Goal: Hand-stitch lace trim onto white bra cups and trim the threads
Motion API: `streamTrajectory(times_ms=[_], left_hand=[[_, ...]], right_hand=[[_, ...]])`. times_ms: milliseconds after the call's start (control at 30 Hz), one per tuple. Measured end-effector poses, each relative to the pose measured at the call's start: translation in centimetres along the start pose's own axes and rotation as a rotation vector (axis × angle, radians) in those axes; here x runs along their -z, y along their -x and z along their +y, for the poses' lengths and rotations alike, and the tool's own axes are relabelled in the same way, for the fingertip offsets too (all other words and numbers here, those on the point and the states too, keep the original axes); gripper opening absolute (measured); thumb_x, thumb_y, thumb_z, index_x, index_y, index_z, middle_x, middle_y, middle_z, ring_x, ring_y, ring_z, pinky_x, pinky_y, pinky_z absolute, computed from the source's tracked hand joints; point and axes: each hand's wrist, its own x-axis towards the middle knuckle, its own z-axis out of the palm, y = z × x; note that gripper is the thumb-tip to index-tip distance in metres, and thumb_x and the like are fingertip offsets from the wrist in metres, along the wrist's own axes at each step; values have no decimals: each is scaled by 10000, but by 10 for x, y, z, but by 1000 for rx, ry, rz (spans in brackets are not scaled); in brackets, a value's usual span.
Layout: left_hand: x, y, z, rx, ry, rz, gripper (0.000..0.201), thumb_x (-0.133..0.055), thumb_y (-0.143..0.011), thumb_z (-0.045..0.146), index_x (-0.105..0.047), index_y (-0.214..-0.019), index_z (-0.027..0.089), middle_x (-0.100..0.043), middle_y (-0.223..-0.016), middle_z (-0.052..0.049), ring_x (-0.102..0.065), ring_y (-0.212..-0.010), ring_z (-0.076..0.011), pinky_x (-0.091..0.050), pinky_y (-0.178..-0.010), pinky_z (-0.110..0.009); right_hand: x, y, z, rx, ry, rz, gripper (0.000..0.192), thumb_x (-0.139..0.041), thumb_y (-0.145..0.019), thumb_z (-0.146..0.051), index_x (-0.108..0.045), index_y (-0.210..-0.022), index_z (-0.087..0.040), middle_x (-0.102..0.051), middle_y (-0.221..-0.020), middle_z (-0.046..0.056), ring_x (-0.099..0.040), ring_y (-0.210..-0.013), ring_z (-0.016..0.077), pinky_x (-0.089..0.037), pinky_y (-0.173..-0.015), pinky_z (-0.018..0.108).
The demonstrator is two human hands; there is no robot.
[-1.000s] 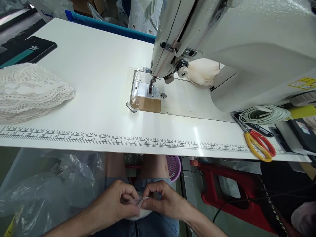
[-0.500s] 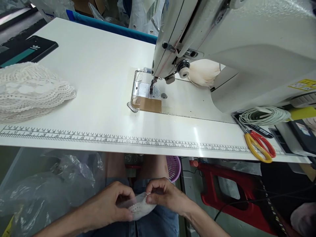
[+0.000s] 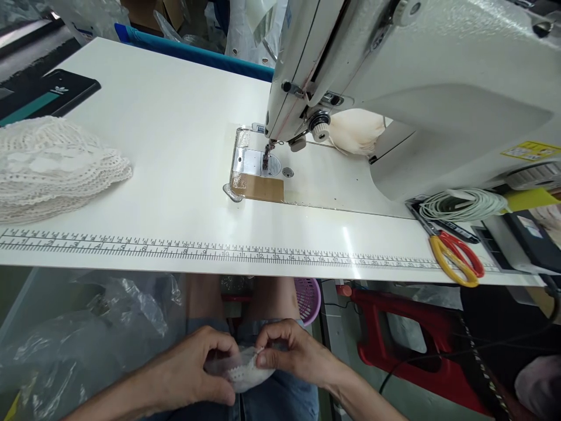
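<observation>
Both hands low, in the lap, below the near edge of the worktop [image 3: 175,175]. Left hand [image 3: 199,371] and right hand [image 3: 293,354] meet on a small white lace piece [image 3: 243,371]; fingers of each pinch it from either side, thumbs on top, so both hands are closed around the same bit of cloth. The lace piece sits between the two hands, over blue denim [image 3: 280,400] on the knees, its scalloped edge showing toward the left hand. Left of the left hand, a crumpled clear plastic bag [image 3: 87,339]. Just beyond the right hand, under the worktop, a purple basket [image 3: 309,298]; farther right, a red stool [image 3: 394,327] with a black cable across it. Up on the worktop, well above the hands: a printed ruler [image 3: 219,252] runs along the near edge; a stack of white lace [image 3: 52,166] lies far left; a sewing machine [image 3: 416,88] stands ahead and to the right, its needle over a metal plate [image 3: 248,161], a brown patch of tape touching that plate's near side. Far right, scissors [image 3: 456,260] with red and yellow handles lie beside a coil of white cord [image 3: 464,204]. A dark flat box [image 3: 44,96] lies at the far left corner.
</observation>
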Motion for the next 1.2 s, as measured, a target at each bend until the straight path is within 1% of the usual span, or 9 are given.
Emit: streamTrajectory(times_ms=[67,133,200,300,467,667,767,1033,1200], left_hand=[[-2,-3,-2,-13,-3,22,365,-753,-589,436,-669,-862,209,-543,-938,-3,-490,-931,-230,-352,-759,-250],[-5,-7,-5,-54,0,36,301,-724,-630,442,-680,-795,194,-547,-873,0,-494,-861,-201,-352,-730,-242],[-7,-10,-5,-97,7,34,237,-692,-669,417,-680,-708,183,-540,-802,9,-484,-794,-173,-344,-688,-231],[-9,-12,-3,-143,32,41,190,-677,-686,366,-675,-660,178,-507,-726,26,-458,-717,-140,-330,-649,-221],[-9,-9,0,-169,128,60,157,-699,-676,288,-663,-599,157,-418,-655,45,-419,-640,-110,-279,-587,-223],[-8,-7,-4,-182,126,38,149,-704,-696,283,-685,-616,159,-424,-664,44,-435,-648,-106,-276,-590,-221],[-7,-6,-4,-157,132,26,169,-690,-705,288,-665,-601,158,-416,-674,41,-430,-649,-109,-280,-596,-219],[-7,-4,-12,-97,62,57,200,-672,-688,326,-598,-613,156,-446,-730,27,-452,-713,-140,-307,-641,-226],[-8,-1,-8,-58,-2,110,256,-642,-700,402,-580,-632,164,-462,-751,20,-442,-727,-147,-331,-663,-228]], right_hand=[[1,1,0,14,24,-10,397,-715,-720,-492,-639,-726,-102,-518,-634,-4,-413,-589,85,-308,-552,207],[1,1,0,46,67,-21,390,-705,-730,-492,-632,-731,-109,-501,-627,-15,-397,-585,82,-297,-543,203],[1,2,1,84,110,-23,373,-755,-678,-463,-625,-752,-121,-481,-624,-33,-382,-587,80,-282,-533,197],[-3,2,1,120,159,16,378,-822,-585,-398,-612,-763,-139,-462,-621,-52,-372,-591,80,-270,-522,191],[-8,2,-2,105,193,60,276,-729,-698,-380,-607,-725,-134,-492,-630,-31,-398,-583,86,-292,-521,196],[-7,3,-2,137,220,49,259,-716,-718,-371,-638,-720,-125,-487,-603,-28,-396,-562,82,-290,-510,195],[-8,4,-1,124,212,47,250,-713,-727,-357,-653,-736,-115,-508,-615,-15,-423,-576,90,-314,-531,201],[-10,4,1,127,267,86,208,-670,-763,-330,-673,-759,-122,-521,-612,-13,-443,-573,89,-327,-528,191],[-10,7,3,162,330,98,218,-657,-775,-351,-675,-779,-133,-525,-619,-17,-453,-576,93,-335,-531,191]])
